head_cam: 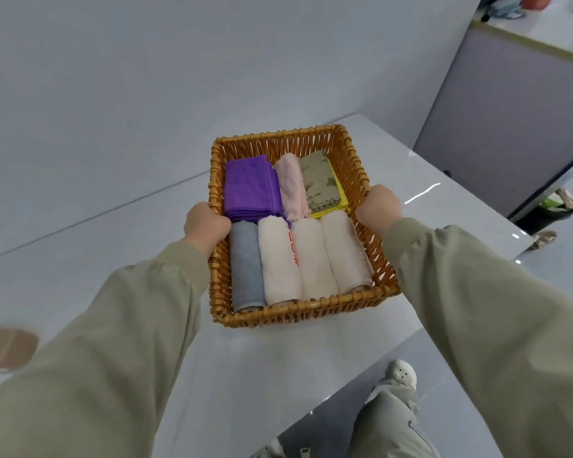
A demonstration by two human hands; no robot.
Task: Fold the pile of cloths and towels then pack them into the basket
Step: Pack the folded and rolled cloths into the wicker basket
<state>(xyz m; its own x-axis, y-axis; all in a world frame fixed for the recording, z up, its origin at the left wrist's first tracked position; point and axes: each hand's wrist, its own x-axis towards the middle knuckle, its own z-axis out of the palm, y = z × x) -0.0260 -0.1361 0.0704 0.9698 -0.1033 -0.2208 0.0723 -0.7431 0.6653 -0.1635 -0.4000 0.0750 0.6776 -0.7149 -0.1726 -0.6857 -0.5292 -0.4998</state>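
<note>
Left hand [206,223] and right hand [378,203] grasp the wicker basket [306,305] at nine and three o'clock; inside lie four rolled towels [311,256] (one grey) and four folded cloths [250,186].

Basket: brown wicker basket [306,304], rectangular, was packed full.
Far row: folded purple cloth [250,188], pink cloth [293,186] and patterned cloth [318,178], which lay over a yellow cloth [343,200].
Near row: grey towel [245,266] and three cream towels [315,259] lay rolled, side by side.

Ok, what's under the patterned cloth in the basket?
A yellow cloth pokes out beneath the patterned cloth in the basket. Most of it is covered; anything deeper is hidden.
</note>
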